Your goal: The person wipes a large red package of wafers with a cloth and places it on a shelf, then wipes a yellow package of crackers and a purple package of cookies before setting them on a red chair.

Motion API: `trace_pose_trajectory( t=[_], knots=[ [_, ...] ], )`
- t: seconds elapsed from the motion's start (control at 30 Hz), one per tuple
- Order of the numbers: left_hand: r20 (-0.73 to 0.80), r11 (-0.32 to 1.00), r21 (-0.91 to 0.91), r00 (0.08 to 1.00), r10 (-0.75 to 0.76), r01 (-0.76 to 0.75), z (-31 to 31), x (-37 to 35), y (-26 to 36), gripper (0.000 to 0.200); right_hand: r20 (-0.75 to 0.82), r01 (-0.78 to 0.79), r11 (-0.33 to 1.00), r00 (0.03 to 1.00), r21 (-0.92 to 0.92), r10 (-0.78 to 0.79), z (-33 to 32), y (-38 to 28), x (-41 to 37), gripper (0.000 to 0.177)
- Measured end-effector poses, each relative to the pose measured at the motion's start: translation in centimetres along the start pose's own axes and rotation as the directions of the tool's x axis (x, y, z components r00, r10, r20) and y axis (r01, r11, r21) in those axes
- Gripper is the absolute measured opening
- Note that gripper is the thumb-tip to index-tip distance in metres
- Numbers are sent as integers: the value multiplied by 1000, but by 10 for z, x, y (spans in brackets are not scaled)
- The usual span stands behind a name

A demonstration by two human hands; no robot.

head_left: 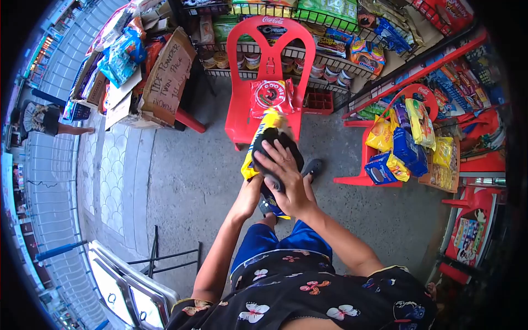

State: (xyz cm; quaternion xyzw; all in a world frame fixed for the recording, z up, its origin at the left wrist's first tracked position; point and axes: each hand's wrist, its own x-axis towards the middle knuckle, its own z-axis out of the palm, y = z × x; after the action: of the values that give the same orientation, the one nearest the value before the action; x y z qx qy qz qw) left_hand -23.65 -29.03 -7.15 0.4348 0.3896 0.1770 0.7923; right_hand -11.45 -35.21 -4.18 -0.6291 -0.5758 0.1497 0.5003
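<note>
Held upright in front of me is a yellow snack pack (250,165) with dark blue lettering. My left hand (247,198) grips its lower end, with the fingers partly hidden behind it. My right hand (284,175) presses a black cloth (294,149) against the pack's right side, its fingers lying over the cloth. The cloth hides much of the pack. Just beyond stands a red plastic chair (232,110) with a red Doowee packet (269,98) on its seat.
Shelves of snack packs and tubs (330,44) line the back. At left is an overfilled cardboard box (168,77). Another red chair (355,165) at right bears blue and yellow packs (410,148). Folded white panels (129,291) lean at lower left.
</note>
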Motion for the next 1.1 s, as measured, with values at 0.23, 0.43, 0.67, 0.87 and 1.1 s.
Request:
trace_pose_trajectory(
  t=[0.23,0.43,0.67,0.87,1.1],
  knots=[
    [60,979,157,991,121,-130,14,-33,29,31,-229,20,989,972,-146,-53,-25,51,29,17],
    [-13,989,-44,990,141,-141,25,-39,11,32,-176,-132,987,978,-87,115,-25,16,1,24],
    [45,962,24,962,271,-272,52,-52,26,26,-443,-32,974,894,-222,-72,-45,11,-22,29],
    [135,895,-380,943,303,-233,26,-45,48,39,99,-512,470,745,719,660,-105,71,-57,53],
    [63,956,-275,990,123,-101,25,-14,76,39,155,-302,274,879,913,451,-112,-39,-86,59]
  ],
)
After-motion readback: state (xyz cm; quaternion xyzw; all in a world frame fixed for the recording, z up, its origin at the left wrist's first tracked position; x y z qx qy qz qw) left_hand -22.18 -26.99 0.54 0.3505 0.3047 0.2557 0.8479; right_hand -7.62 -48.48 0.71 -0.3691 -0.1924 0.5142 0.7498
